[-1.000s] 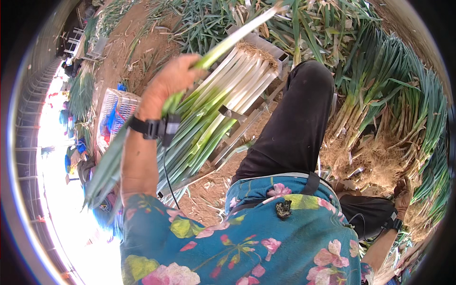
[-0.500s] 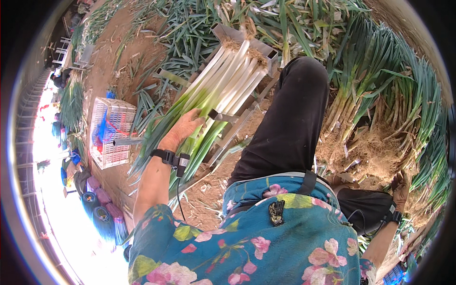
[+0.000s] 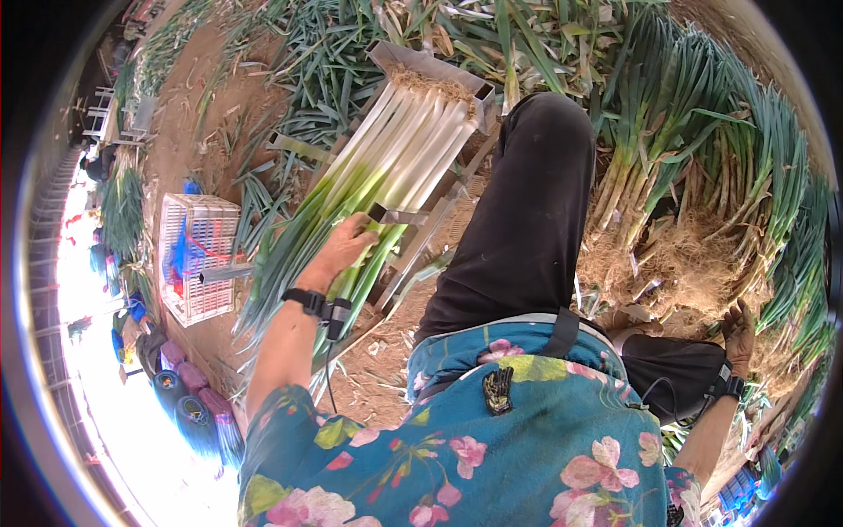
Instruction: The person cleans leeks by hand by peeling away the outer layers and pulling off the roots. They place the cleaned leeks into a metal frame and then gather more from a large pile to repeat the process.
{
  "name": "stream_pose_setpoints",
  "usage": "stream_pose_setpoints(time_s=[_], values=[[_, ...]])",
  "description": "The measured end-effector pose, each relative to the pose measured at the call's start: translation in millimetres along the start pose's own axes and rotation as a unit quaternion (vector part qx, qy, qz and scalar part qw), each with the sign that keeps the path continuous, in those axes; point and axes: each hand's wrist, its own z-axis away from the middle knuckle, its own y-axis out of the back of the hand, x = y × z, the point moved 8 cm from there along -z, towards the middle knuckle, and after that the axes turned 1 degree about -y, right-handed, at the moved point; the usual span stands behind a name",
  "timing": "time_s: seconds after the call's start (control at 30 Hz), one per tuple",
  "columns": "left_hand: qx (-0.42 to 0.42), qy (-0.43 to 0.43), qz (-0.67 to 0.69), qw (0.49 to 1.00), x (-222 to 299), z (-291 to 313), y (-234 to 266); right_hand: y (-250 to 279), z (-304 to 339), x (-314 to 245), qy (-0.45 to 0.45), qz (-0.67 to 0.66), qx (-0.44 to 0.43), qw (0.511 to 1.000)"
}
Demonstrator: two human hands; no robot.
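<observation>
A bundle of leeks (image 3: 404, 145) lies slantwise in a metal trough-like rack (image 3: 379, 54), roots against its far end plate. Their white stems lie side by side, and the green leaves run down toward me. My left hand (image 3: 344, 246) is on the green part of the bundle, fingers bent over the leaves beside a metal bracket (image 3: 399, 215). Far to the right, my right hand (image 3: 738, 335) reaches past my knee to the rooty ends of a big leek pile (image 3: 694, 255). Its fingers are stretched and somewhat apart, with nothing visible in them.
My bent leg (image 3: 518, 220) stands between rack and pile. Cut green leaves (image 3: 334, 79) cover the ground beyond the rack. A white plastic crate (image 3: 198, 259) with blue and red netting stands at left, and wrapped bundles (image 3: 195, 417) lie farther off.
The top leek, which stuck out past the end plate, now lies level with the others. My left hand stays on the leaves. The fingers of my right hand have straightened upward beside the roots.
</observation>
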Motion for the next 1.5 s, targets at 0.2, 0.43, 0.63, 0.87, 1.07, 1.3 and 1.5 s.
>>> stream_pose_setpoints(time_s=[0.2,0.43,0.63,0.87,1.07,1.3,1.5], values=[[0.075,-0.007,-0.196,0.978,-30.8,-38.5,-11.1,3.0,6.1,-0.1,0.003,-0.005,0.008,1.000],[0.087,-0.063,-0.310,0.945,-43.2,-57.4,-11.6,6.0,4.0,1.2,-0.016,0.004,-0.027,1.000],[0.085,-0.046,-0.446,0.890,-54.0,-66.7,-19.3,4.7,10.3,0.9,-0.021,0.007,-0.014,1.000],[-0.012,-0.055,-0.449,0.892,-53.8,-76.3,-9.9,6.2,3.8,9.6,-0.035,0.041,-0.025,0.998],[-0.007,-0.034,-0.414,0.910,-41.5,-77.5,-15.9,11.6,9.9,1.8,-0.027,0.067,-0.007,0.997],[-0.006,0.006,-0.521,0.853,-40.6,-63.7,-25.8,10.2,18.9,0.6,-0.020,0.070,-0.035,0.997],[-0.053,0.008,-0.356,0.933,-25.4,-48.0,-3.2,-7.9,20.4,-1.4,-0.039,0.094,0.010,0.995]])
